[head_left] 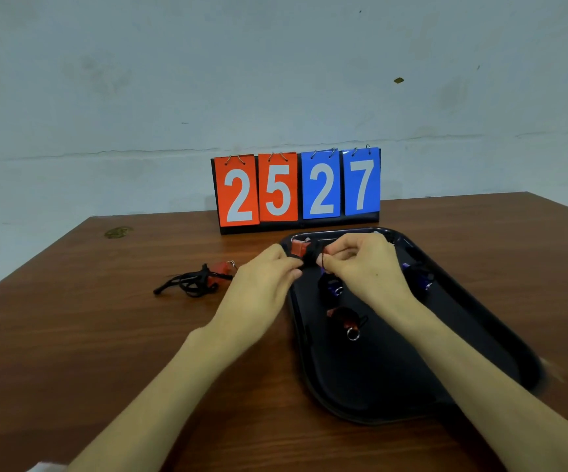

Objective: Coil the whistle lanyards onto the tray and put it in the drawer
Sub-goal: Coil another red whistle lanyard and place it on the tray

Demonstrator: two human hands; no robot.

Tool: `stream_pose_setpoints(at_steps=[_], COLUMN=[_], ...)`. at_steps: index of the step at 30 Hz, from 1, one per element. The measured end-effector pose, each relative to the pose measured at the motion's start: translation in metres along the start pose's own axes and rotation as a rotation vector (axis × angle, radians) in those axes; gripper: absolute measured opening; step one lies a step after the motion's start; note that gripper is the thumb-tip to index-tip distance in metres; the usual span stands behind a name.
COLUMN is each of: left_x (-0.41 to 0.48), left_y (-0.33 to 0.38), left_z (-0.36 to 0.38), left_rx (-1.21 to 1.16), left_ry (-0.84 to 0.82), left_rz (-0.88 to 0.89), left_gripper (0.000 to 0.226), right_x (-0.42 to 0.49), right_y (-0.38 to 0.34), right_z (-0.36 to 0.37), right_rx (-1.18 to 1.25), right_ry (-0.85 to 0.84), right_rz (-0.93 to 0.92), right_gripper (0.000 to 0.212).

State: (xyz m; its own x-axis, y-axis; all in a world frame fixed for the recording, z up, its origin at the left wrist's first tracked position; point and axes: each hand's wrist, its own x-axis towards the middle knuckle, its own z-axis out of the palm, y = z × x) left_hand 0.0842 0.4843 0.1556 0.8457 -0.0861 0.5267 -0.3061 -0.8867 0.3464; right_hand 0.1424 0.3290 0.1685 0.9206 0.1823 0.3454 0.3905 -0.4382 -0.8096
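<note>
Head view: above the tray's [395, 362] far-left corner, the left hand [262, 281] pinches a red whistle [299, 247] and the right hand [360, 267] pinches its lanyard [310, 257], seemingly mid-coil. Three coiled whistles [347, 318] lie on the tray. One tangled whistle [204, 277] waits on the table [105, 335] beside the tray's left edge. The drawer step remains.

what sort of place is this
Probably a sports storeroom or office, as a guess: a flip scoreboard reading 25-27 stands on a wooden table against a plain wall, and the left hand and right hand hold a red whistle over a black tray of coiled whistles.

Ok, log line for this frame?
left hand, right hand: pinching red whistle lanyard over tray | loose lanyard on table
</note>
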Motion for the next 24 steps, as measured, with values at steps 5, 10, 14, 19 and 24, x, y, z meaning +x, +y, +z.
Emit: stream_pose_setpoints(at_steps=[5,10,14,19,24], left_x=[0.002,0.003,0.005,0.003,0.001], left_y=[0.0,0.002,0.003,0.004,0.004], left_z=[-0.009,-0.012,-0.013,-0.009,-0.003], left_rx=[-0.144,-0.412,-0.572,-0.672,-0.63], left_ry=[0.137,0.171,0.236,0.262,0.243], left_rz=[0.047,-0.178,-0.311,-0.377,-0.392], left_gripper=[0.015,0.019,0.044,0.013,0.012], right_x=[-0.004,-0.008,-0.01,-0.011,-0.013], right_y=[0.0,-0.006,-0.008,-0.006,-0.005], right_z=[0.002,0.003,0.002,0.004,0.006], right_rx=[-0.157,-0.231,-0.265,-0.295,-0.369], right_ry=[-0.036,-0.092,-0.077,-0.042,-0.028], right_rz=[-0.126,-0.234,-0.312,-0.4,-0.451], right_gripper=[0.005,0.013,0.016,0.015,0.014])
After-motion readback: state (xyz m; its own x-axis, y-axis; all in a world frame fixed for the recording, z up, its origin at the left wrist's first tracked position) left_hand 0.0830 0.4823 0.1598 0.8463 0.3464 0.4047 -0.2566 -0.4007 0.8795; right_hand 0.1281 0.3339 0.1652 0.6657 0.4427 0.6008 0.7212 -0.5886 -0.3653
